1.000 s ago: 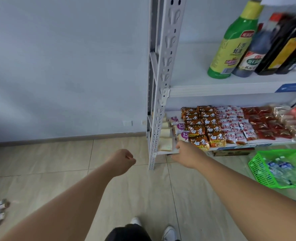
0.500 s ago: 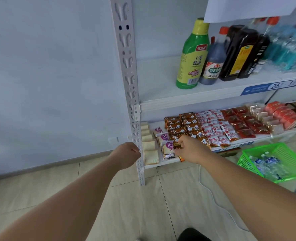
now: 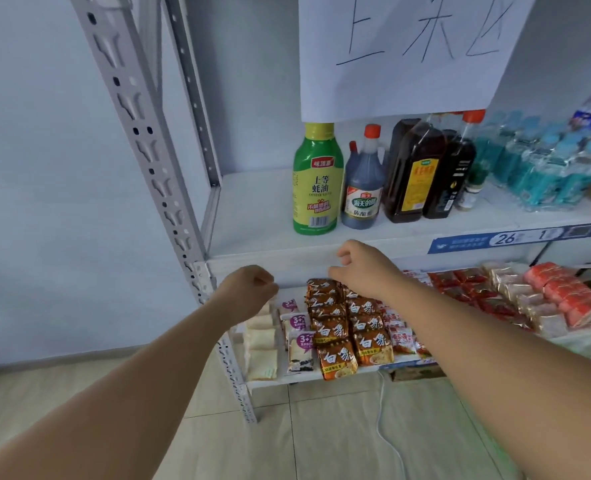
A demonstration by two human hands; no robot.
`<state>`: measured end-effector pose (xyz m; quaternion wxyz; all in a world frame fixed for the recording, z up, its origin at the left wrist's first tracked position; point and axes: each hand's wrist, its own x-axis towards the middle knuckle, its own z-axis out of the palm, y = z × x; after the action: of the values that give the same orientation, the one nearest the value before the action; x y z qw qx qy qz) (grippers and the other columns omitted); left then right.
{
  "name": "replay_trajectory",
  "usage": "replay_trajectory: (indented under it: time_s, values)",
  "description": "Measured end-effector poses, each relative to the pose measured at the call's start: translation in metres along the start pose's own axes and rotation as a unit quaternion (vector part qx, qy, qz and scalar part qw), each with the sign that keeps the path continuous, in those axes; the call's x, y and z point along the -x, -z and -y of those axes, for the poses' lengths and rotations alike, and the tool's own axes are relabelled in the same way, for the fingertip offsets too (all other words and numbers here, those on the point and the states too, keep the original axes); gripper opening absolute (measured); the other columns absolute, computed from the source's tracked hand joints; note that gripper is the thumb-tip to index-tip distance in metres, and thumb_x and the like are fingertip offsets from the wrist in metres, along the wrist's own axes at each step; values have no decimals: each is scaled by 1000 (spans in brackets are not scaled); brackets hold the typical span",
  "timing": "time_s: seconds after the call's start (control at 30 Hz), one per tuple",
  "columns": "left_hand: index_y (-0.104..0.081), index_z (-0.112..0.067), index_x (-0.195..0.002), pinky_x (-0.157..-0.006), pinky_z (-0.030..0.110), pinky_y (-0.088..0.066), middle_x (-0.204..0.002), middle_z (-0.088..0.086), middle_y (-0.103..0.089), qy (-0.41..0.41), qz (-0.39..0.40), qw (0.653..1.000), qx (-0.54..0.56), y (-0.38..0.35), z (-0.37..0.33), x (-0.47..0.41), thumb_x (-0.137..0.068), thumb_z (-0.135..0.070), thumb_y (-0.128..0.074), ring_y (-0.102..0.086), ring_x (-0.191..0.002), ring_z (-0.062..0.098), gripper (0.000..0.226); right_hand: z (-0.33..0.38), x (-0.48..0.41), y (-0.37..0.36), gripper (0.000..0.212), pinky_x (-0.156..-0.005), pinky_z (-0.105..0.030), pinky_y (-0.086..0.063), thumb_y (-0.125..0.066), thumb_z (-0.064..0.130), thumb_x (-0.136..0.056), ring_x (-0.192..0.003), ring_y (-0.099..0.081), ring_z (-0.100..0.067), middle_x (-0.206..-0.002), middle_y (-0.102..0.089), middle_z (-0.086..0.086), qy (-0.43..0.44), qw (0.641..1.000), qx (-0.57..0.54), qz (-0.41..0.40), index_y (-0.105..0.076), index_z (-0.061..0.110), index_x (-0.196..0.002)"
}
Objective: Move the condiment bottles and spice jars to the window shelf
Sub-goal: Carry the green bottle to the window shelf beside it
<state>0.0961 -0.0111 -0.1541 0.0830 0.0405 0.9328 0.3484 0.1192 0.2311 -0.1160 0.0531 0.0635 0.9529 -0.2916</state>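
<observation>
A: Upper shelf (image 3: pixel 252 220), bottles?
B: One green oyster sauce bottle (image 3: pixel 316 188). One vinegar bottle (image 3: pixel 363 192). One dark bottle with a yellow label (image 3: pixel 413 174), one dark bottle with a red cap (image 3: pixel 455 178). One small spice jar (image 3: pixel 471 194). Water bottles (image 3: pixel 543 168): blurred, uncounted.
A: Lower shelf (image 3: pixel 280 381)?
B: Noodle packets (image 3: pixel 335 358), two columns. Three purple-labelled packets (image 3: pixel 301 344).
A: Rest?
B: One paper sign (image 3: pixel 408 46). Two hands: left hand (image 3: pixel 249 289), right hand (image 3: pixel 363 268). One white cable (image 3: pixel 380 424).

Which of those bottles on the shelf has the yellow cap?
The green oyster sauce bottle, leftmost in the row; the vinegar bottle beside it wears an orange-red cap.
</observation>
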Motion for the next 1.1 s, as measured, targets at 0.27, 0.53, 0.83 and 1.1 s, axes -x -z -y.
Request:
replay_trajectory:
  time_s: [0.27, 0.53, 0.83, 1.1]
  values:
    - [-69, -22, -119, -66, 25, -46, -99, -10, -69, -15, -60, 998, 35, 30, -82, -43, -94, -40, -68, -64, -80, 8, 31, -5, -44, 41, 63, -101, -40, -50, -73, 39, -92, -119, -59, -23, -139, -60, -6, 32, 990, -133, -13, -49, 12, -144]
    - [-43, -24, -147, -81, 30, -53, -137, -5, -58, -48, -75, 994, 64, 50, -131, -93, -84, -49, -78, -62, -113, 16, 77, -8, -94, 38, 62, -105, -49, -51, -81, 42, -75, -122, -61, -21, -134, -65, 1, 25, 972, -232, -16, -60, 22, -130]
    - [-43, -26, -141, -84, 36, -57, -118, -10, -67, -83, -60, 983, 150, 38, -150, -142, -73, -35, -90, -68, -104, 15, 84, 1, -119, 29, 52, -100, -44, -55, -83, 26, -77, -113, -68, -18, -122, -72, 2, -3, 972, -234, -9, -60, 19, -123]
    - [-57, -26, -118, -74, 32, -58, -102, -12, -72, -76, -60, 982, 161, 35, -148, -151, -66, -38, -94, -70, -92, 11, 64, -3, -127, 19, 68, -97, -46, -59, -81, 45, -58, -108, -70, -15, -115, -75, 6, 4, 966, -260, -16, -61, 23, -119]
